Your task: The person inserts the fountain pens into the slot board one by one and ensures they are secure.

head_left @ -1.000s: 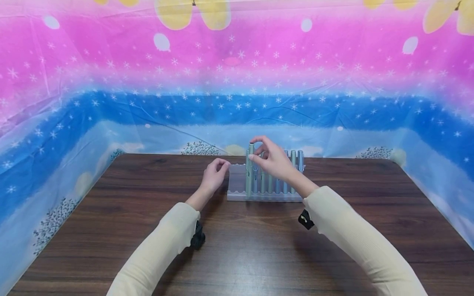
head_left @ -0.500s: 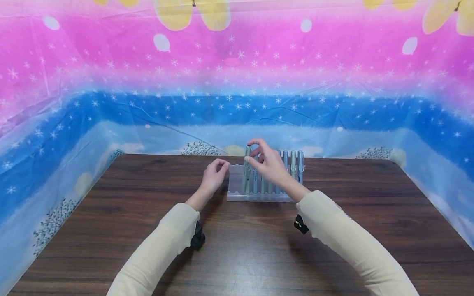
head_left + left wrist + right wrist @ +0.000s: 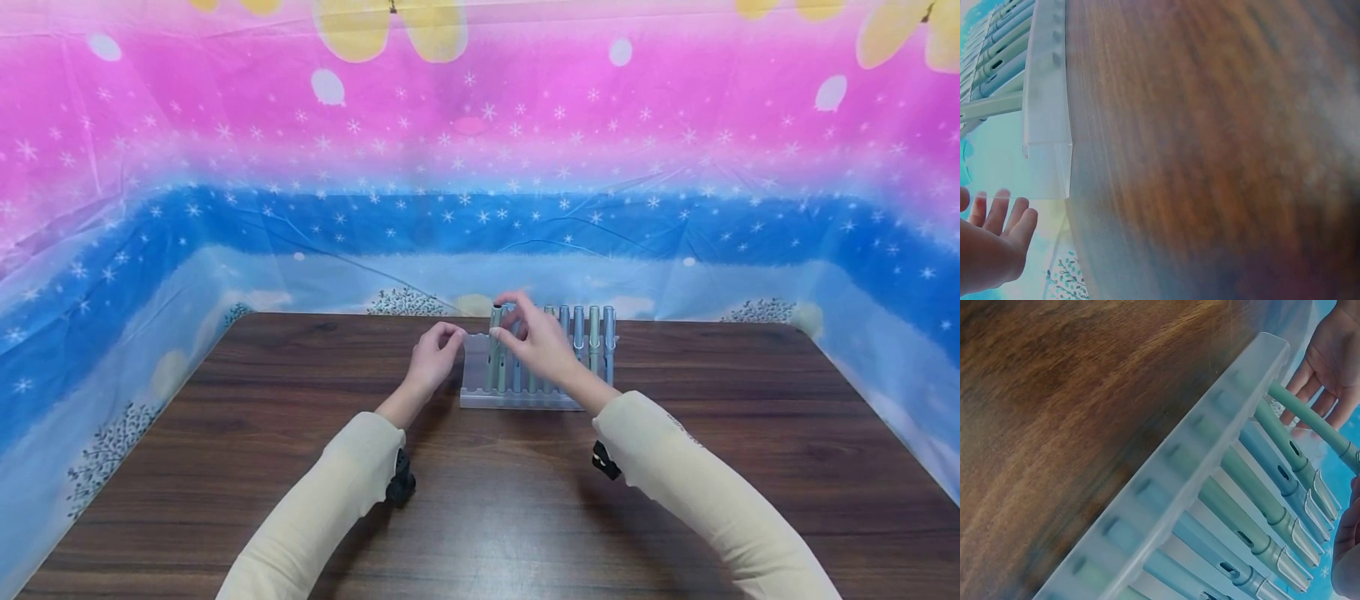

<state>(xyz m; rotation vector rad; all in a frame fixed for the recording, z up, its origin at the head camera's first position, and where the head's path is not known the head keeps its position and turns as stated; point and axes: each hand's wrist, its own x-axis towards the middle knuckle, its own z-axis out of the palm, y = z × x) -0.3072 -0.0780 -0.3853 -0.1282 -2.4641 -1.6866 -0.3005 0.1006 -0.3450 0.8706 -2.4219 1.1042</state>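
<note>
A clear plastic pen rack (image 3: 477, 362) stands on the table with several green and blue capped pens upright in a row. My right hand (image 3: 545, 340) pinches a green pen (image 3: 492, 354) near its top between thumb and index finger. In the right wrist view the lower end of this held pen (image 3: 1310, 414) is at the rack's front ledge, beside the row's outermost green pen (image 3: 1285, 440). At the rack's upper left corner, my left hand (image 3: 433, 358) pinches the edge with thumb and fingertips. Its fingers (image 3: 1020, 225) lie along the clear panel's edge in the left wrist view.
The rack sits toward the far side of the dark wooden table (image 3: 480, 517). Behind it hangs a pink and blue patterned cloth (image 3: 480, 208), which also runs along both sides. Blue pens (image 3: 608, 342) stand at the rack's right end.
My right hand has moved left and down with the green pen, whose lower end has gone from in front of the ledge to the slot left of the row. My left hand has stayed put.
</note>
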